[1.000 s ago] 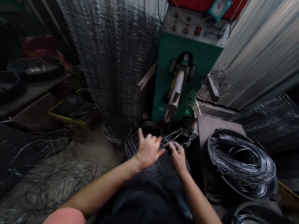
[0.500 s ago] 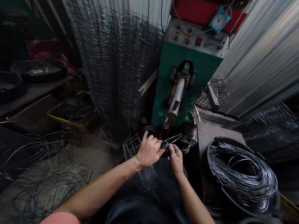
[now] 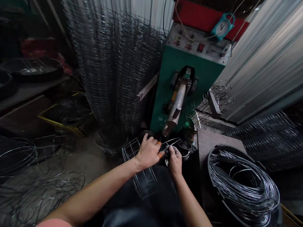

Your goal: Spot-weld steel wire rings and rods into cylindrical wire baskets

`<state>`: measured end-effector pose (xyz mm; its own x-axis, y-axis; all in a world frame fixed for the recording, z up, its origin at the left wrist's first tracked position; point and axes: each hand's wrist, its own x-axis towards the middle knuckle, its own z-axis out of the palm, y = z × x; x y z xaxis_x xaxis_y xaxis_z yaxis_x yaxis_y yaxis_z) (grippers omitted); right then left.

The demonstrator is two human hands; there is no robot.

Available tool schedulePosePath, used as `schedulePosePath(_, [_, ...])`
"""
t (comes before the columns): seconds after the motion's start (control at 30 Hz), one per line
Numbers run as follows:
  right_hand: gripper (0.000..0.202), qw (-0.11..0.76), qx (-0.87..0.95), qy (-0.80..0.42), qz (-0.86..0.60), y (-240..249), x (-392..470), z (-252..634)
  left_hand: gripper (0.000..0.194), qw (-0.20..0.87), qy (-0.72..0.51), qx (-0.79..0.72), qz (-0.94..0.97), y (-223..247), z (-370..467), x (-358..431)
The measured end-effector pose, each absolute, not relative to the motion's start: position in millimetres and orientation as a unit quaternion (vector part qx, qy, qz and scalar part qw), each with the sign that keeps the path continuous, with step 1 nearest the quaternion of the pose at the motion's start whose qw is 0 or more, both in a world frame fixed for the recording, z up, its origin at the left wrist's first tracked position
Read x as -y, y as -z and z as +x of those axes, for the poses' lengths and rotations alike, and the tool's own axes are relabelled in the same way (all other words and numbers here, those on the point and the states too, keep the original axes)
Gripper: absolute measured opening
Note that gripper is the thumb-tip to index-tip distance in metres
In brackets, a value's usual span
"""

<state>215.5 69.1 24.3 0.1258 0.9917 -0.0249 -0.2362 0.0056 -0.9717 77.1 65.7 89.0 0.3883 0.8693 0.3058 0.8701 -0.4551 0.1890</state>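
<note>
My left hand (image 3: 149,152), with orange bands on two fingers, grips a wire basket (image 3: 145,180) that hangs over my lap. Its fingers are wrapped round the wires. My right hand (image 3: 174,159) is closed in a pinch on the thin wire ends (image 3: 174,142) at the basket's right side, close to my left fingertips. Just beyond my hands is the lower tip of the metal arm (image 3: 173,114) of a green machine (image 3: 167,71). The basket's wires and the machine tip look near each other; whether they touch is hard to tell.
Tall stacks of wire baskets (image 3: 105,64) stand at the left of the machine. A black tub of wire rings (image 3: 244,186) sits at the right. Loose wire loops (image 3: 40,195) lie on the floor at the left, near a yellow crate (image 3: 65,125). A teal clock (image 3: 223,27) hangs above.
The basket and both hands have shifted slightly left and down in view, as the whole scene has moved a little. Both hands keep their holds.
</note>
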Motion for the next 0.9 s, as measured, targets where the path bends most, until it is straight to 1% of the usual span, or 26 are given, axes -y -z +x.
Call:
schedulePosePath(0.47, [0.027,0.586,0.375,-0.547,-0.465,-28.6,-99.6,207.9,0.031,0.008,0.148,0.528,-0.836,-89.3,73.5,-96.5])
schedulePosePath(0.7, [0.029,0.588,0.337,-0.576,-0.456,-29.9,-111.0,207.5,0.028,-0.012,0.129,0.535,-0.835,-96.3,75.6,-106.0])
schedulePosePath(0.8, [0.03,0.545,0.365,-0.597,-0.462,-29.8,-100.7,218.7,0.03,-0.016,0.124,0.54,-0.832,-97.7,76.4,-104.6])
schedulePosePath(0.9, [0.035,0.449,0.467,-0.6,-0.469,-27.7,-70.6,233.7,0.031,-0.008,0.122,0.55,-0.826,-97.0,79.1,-99.1])
